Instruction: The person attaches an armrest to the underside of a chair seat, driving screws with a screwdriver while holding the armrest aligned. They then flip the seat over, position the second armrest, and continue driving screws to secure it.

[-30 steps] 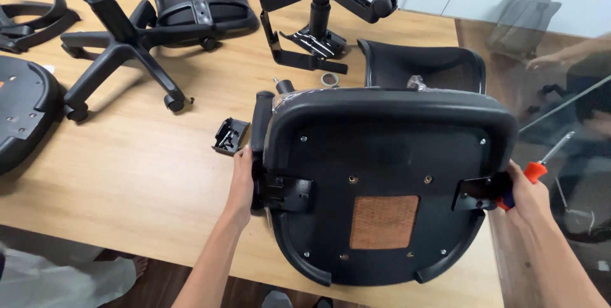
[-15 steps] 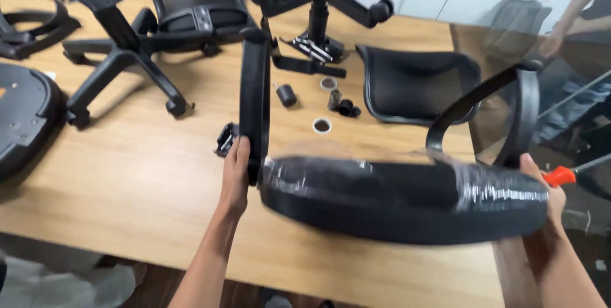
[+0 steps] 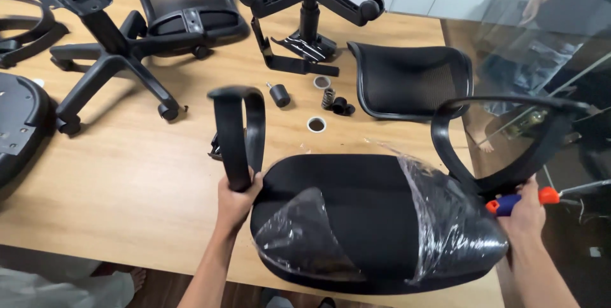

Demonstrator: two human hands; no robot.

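On the wooden table (image 3: 146,187) sits a black chair seat (image 3: 363,219), cushion up and partly wrapped in clear plastic. The left hand (image 3: 237,201) grips its left armrest (image 3: 238,133); the right hand (image 3: 525,209) clasps the right armrest (image 3: 503,136) and a screwdriver (image 3: 519,201), steadying the seat level. Loose fittings (image 3: 318,101) lie behind.
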